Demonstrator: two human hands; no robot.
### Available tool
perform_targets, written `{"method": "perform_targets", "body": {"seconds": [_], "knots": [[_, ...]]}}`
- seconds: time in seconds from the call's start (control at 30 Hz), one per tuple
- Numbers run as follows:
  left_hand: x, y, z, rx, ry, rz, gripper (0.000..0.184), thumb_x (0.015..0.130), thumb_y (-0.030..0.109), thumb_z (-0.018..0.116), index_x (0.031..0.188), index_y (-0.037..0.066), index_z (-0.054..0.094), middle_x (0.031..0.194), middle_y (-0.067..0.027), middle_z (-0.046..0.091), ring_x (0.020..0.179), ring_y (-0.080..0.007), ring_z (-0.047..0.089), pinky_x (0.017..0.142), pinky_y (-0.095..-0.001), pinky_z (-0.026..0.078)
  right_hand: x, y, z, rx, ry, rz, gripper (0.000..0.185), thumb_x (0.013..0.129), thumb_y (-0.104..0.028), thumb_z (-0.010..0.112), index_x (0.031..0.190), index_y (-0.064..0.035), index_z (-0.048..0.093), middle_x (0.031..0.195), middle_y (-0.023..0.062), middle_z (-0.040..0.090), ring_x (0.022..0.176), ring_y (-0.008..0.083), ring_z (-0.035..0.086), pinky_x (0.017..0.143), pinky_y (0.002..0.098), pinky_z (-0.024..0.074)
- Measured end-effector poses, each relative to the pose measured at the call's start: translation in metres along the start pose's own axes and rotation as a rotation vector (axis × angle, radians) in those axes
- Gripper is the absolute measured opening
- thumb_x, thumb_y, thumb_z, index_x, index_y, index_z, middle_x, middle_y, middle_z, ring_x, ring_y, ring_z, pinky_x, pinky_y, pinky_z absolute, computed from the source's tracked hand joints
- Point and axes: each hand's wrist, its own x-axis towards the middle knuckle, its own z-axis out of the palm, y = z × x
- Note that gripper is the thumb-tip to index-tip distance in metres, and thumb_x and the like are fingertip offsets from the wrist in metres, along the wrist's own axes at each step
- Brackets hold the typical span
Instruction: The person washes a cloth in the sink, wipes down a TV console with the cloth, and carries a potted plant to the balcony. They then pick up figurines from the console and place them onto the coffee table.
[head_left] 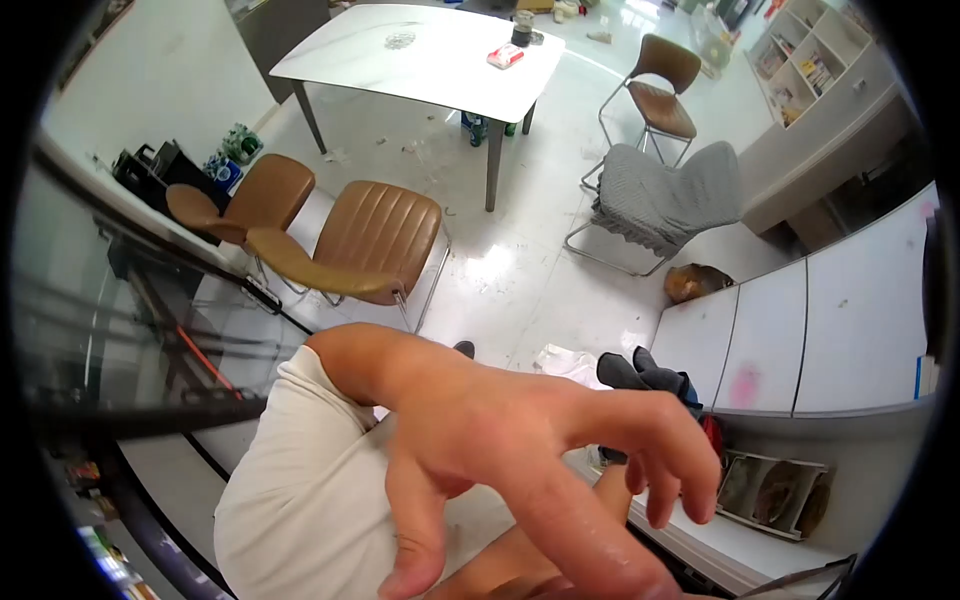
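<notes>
Large and near the camera, my left hand (500, 440) reaches across the lower middle, back toward the camera. Its thumb is spread to the lower left, and its fingers are bent and apart, with nothing visible between them. Pale cloth (300, 490) lies beside and below it. Bare skin (480, 575) shows underneath, but whether it is arm or leg I cannot make out. My right hand cannot be made out.
A white table (430, 50) bears a red-and-white packet (506, 55). Brown chairs (380, 235) stand left, another brown chair (665, 75) and a grey-covered one (670, 195) right. White cabinets (770, 330) line the right, a rack (775, 495) below. Glass and a dark frame fill the left.
</notes>
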Motion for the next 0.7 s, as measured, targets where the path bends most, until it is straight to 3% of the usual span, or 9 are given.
{"method": "perform_targets", "body": {"seconds": [0.17,0.27,0.33,0.37,0.43,0.6,0.7], "knots": [[0.004,-0.049,-0.089,-0.083,0.082,0.055,0.06,0.089,0.056,0.061,0.104,-0.001,0.072,0.118,-0.0295,0.047,0.099,-0.0373,0.056,0.081,-0.0389,0.054,0.071,-0.022,0.008,0.075,0.102,-0.059,0.05,0.087,-0.029,0.062,0.129,-0.0154,0.039,0.131,0.0127,0.043,0.121,0.0301,0.037,0.092,0.0563,0.0281],[0.002,-0.057,-0.15,-0.194,0.013,-0.194,0.078,0.083,0.067,0.061,0.118,-0.003,0.064,0.126,-0.0286,0.042,0.108,-0.0359,0.051,0.09,-0.0414,0.048,0.115,-0.03,0.003,0.102,0.151,-0.081,0.047,0.087,-0.028,0.061,0.127,-0.0146,0.041,0.129,0.0123,0.045,0.119,0.0296,0.038,0.091,0.0552,0.0296],[-0.003,-0.079,-0.18,-0.209,0.051,-0.205,0.077,0.083,0.067,0.06,0.117,-0.002,0.064,0.127,-0.0285,0.042,0.109,-0.0363,0.051,0.091,-0.0427,0.047,0.148,-0.035,-0.007,0.109,0.17,-0.081,0.045,0.088,-0.028,0.061,0.126,-0.014,0.042,0.127,0.0121,0.046,0.118,0.0292,0.039,0.09,0.0544,0.0306],[-0.006,-0.103,-0.187,-0.179,0.11,-0.098,0.066,0.087,0.062,0.059,0.111,0.001,0.069,0.124,-0.0288,0.044,0.104,-0.0376,0.053,0.088,-0.043,0.05,0.165,-0.037,-0.013,0.118,0.176,-0.079,0.044,0.088,-0.028,0.061,0.125,-0.0138,0.042,0.126,0.0119,0.046,0.117,0.029,0.04,0.089,0.0541,0.0311],[-0.016,-0.132,-0.223,-0.15,0.135,-0.094,0.056,0.089,0.056,0.061,0.109,0.005,0.07,0.123,-0.0291,0.046,0.102,-0.0396,0.055,0.085,-0.0447,0.051,0.211,-0.041,-0.026,0.129,0.177,-0.073,0.042,0.088,-0.028,0.06,0.124,-0.0132,0.043,0.125,0.0117,0.047,0.116,0.0286,0.041,0.089,0.0533,0.0321],[-0.031,-0.176,-0.344,-0.174,0.004,-0.605,0.072,0.077,0.057,0.076,0.132,0.016,0.057,0.131,-0.0285,0.044,0.115,-0.0428,0.052,0.092,-0.0522,0.045,0.344,-0.076,-0.06,0.124,0.14,-0.057,0.038,0.089,-0.028,0.059,0.121,-0.0118,0.045,0.12,0.0111,0.049,0.113,0.0277,0.044,0.086,0.0514,0.0345],[-0.072,-0.224,-0.41,0.125,0.114,-0.821,0.087,0.073,0.051,0.081,0.14,0.01,0.045,0.131,-0.0192,0.045,0.113,-0.0321,0.052,0.094,-0.045,0.044,0.432,-0.119,-0.067,0.118,0.092,-0.053,0.035,0.09,-0.027,0.058,0.119,-0.011,0.047,0.118,0.0107,0.051,0.111,0.0272,0.045,0.085,0.0503,0.036]]}}
